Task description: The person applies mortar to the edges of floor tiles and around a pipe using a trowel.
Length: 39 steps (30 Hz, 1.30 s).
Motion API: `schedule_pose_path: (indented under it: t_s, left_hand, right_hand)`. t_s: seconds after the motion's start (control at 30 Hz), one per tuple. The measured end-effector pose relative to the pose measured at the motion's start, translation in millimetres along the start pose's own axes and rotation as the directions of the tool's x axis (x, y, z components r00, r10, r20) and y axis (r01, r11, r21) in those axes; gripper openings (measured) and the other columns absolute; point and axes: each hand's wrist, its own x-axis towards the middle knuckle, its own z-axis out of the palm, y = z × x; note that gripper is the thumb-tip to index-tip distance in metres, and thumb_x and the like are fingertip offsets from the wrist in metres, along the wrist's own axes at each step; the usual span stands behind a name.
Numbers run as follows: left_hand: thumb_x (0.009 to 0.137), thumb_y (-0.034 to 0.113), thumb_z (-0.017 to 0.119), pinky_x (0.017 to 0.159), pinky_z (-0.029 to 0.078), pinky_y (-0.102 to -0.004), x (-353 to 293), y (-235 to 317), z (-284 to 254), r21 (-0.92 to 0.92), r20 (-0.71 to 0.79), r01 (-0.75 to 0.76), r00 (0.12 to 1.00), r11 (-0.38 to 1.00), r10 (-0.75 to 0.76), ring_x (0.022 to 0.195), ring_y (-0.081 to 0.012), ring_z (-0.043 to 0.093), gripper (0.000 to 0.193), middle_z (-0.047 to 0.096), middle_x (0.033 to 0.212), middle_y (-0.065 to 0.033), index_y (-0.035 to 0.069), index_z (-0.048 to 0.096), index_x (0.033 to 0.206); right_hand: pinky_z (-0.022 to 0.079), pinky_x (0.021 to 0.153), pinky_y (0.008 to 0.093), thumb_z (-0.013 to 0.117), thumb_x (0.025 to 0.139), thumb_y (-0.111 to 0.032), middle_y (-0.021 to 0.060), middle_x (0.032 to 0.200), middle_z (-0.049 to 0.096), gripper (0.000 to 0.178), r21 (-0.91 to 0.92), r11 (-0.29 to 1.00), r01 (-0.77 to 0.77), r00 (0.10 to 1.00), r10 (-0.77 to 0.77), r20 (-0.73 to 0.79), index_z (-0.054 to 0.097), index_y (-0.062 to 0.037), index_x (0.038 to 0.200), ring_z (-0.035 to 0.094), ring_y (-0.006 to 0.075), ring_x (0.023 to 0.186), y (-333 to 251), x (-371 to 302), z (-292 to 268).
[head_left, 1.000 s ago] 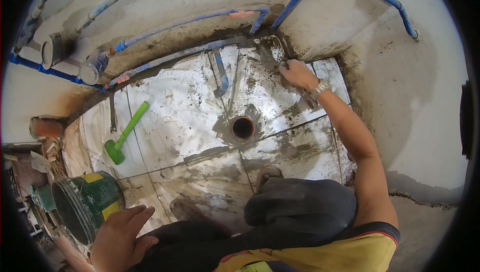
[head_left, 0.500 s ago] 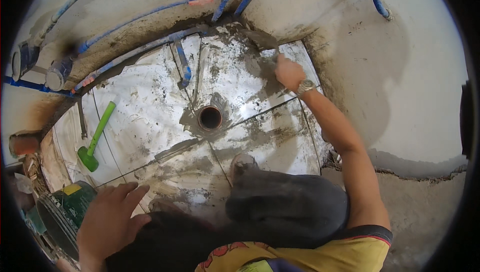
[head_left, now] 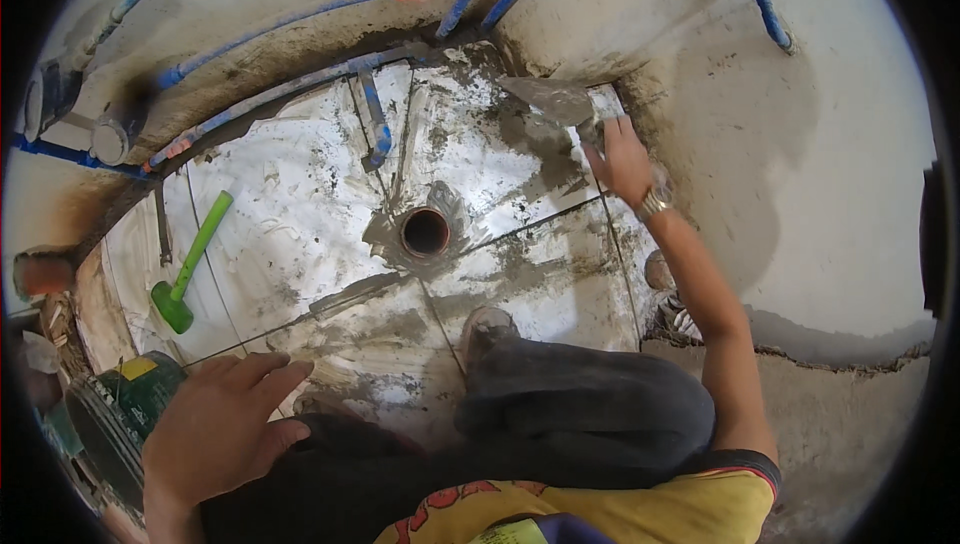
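A pointed, mortar-smeared trowel lies at the far right corner of the white tiled floor, its blade towards the wall. Just right of its handle end is my right hand, wearing a metal watch; the fingers stretch out with the thumb apart, and the handle is partly hard to see. My left hand hovers at the lower left, fingers spread and holding nothing, close to a dark green bucket. Mid-floor, a round drain pipe opening is ringed with grey mortar.
A green rubber mallet rests on the tiles at the left. Blue water pipes run along the far wall, and a short blue pipe stands out over the floor. My shoe is planted on the tiles. Broken wall edging lies at right.
The trowel has shifted slightly right. My right hand has drawn back to the right, its fingers loosening from the trowel's handle. My left hand has barely moved.
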Motion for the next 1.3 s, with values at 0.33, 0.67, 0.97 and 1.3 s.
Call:
schedule_pose_path:
  t_s: [0.33, 0.67, 0.97, 1.3]
  left_hand:
    - [0.088, 0.028, 0.081, 0.104, 0.051, -0.0481, -16.6, -10.7, 11.0, -0.034, -0.049, 0.162, 0.985, 0.986, -0.164, 0.116, -0.0398, 0.066, 0.057, 0.071, 0.128, -0.0162, 0.008, 0.067, 0.139]
    - [0.085, 0.027, 0.084, 0.104, 0.051, -0.0475, -24.6, -14.4, 11.8, 0.031, -0.052, 0.118, 0.992, 0.993, -0.116, 0.117, -0.0382, 0.066, 0.060, 0.070, 0.131, -0.0152, 0.009, 0.066, 0.139]
    - [0.089, 0.033, 0.080, 0.103, 0.051, -0.0507, -40.4, 0.3, 3.6, 0.004, -0.052, 0.114, 0.992, 0.994, -0.113, 0.119, -0.0443, 0.065, 0.060, 0.070, 0.130, -0.0202, 0.004, 0.064, 0.139]
    - [0.088, 0.038, 0.080, 0.099, 0.053, -0.0501, -60.3, 7.9, 7.1, -0.014, -0.073, 0.200, 0.977, 0.980, -0.200, 0.114, -0.0409, 0.067, 0.060, 0.071, 0.126, -0.0171, 0.009, 0.066, 0.139]
  right_hand:
    - [0.059, 0.075, 0.0557, 0.054, 0.102, -0.017, 0.0255, 0.102, 0.074, 0.018, -0.269, 0.960, -0.073, 0.995, 0.090, 0.051, 0.057, -0.0026, 0.113, 0.075, 0.0439, 0.090, 56.4, 92.2, 31.4]
    - [0.058, 0.076, 0.0448, 0.079, 0.085, -0.024, 0.0236, 0.087, 0.073, 0.049, 0.335, 0.890, -0.310, 0.807, 0.060, 0.588, 0.067, 0.0051, 0.122, 0.072, 0.0373, 0.078, -31.3, -28.0, -10.9]
    - [0.054, 0.063, 0.0340, 0.065, 0.098, -0.030, 0.0089, 0.085, 0.069, 0.036, 0.674, 0.546, -0.498, 0.779, -0.059, 0.624, 0.066, 0.0047, 0.105, 0.064, 0.0169, 0.067, -153.7, 78.2, 27.7]
    - [0.053, 0.076, 0.0402, 0.065, 0.094, -0.037, 0.0203, 0.100, 0.073, 0.050, 0.732, 0.448, -0.514, 0.818, -0.001, 0.575, 0.070, 0.0118, 0.103, 0.068, 0.0225, 0.082, -167.5, 124.0, 74.1]
